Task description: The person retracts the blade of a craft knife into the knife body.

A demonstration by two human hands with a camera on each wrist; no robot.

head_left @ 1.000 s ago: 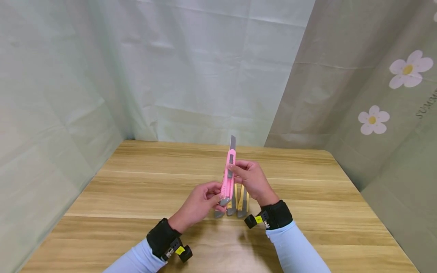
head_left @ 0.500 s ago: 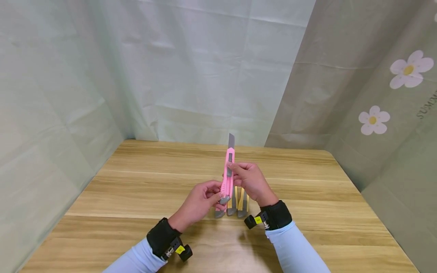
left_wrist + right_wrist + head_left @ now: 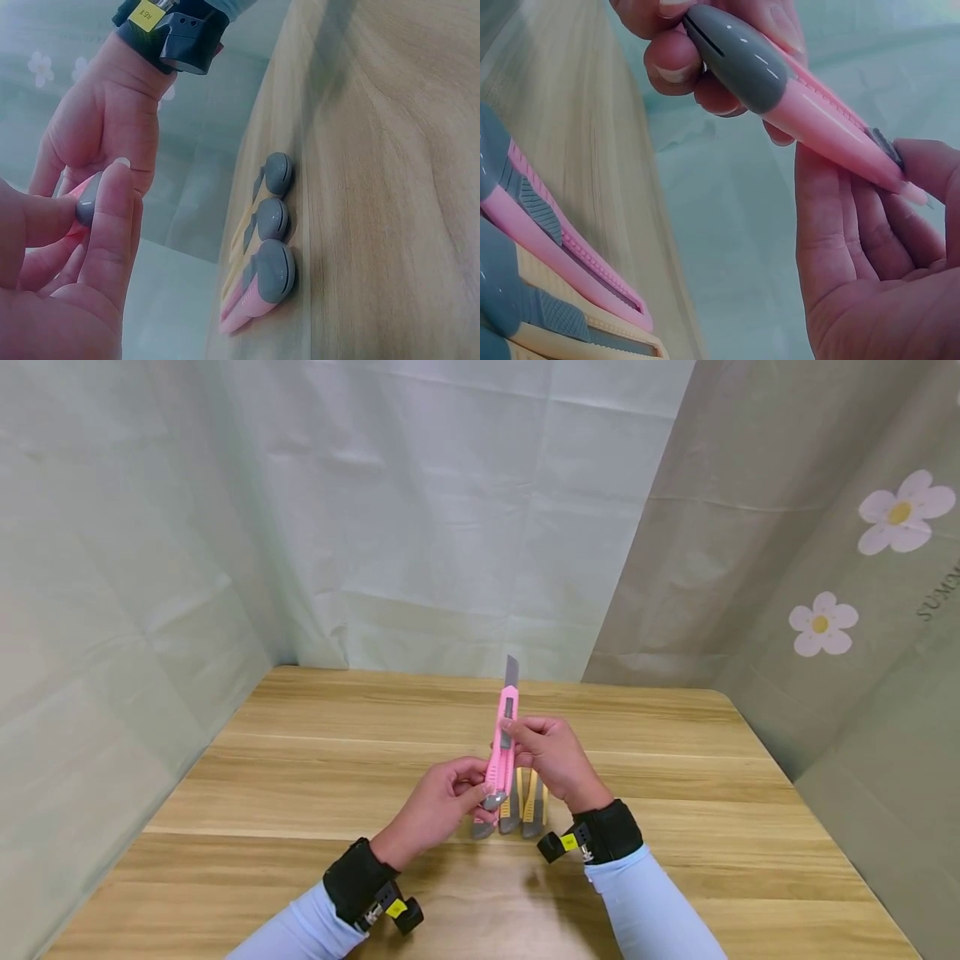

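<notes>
A pink utility knife (image 3: 502,768) with a grey end cap is held above the table, tilted upward, its blade (image 3: 512,671) extended from the far end. My left hand (image 3: 444,800) pinches it near the grey end cap (image 3: 739,60). Higher up the body, my right hand (image 3: 553,758) grips it, thumb on the grey slider (image 3: 885,147). Below the hands lie another pink utility knife (image 3: 570,240) and two yellow utility knives (image 3: 533,806), side by side on the table. In the left wrist view, fingers hide most of the held knife.
The wooden table (image 3: 337,727) runs back to a pale curtain (image 3: 450,527). On the right hangs a curtain with printed flowers (image 3: 822,624). Each wrist wears a black strap (image 3: 609,832) with a small camera.
The held knife sways very slightly, with its blade extended throughout. Both hands keep their hold in nearly the same place, and the knives on the table stay put.
</notes>
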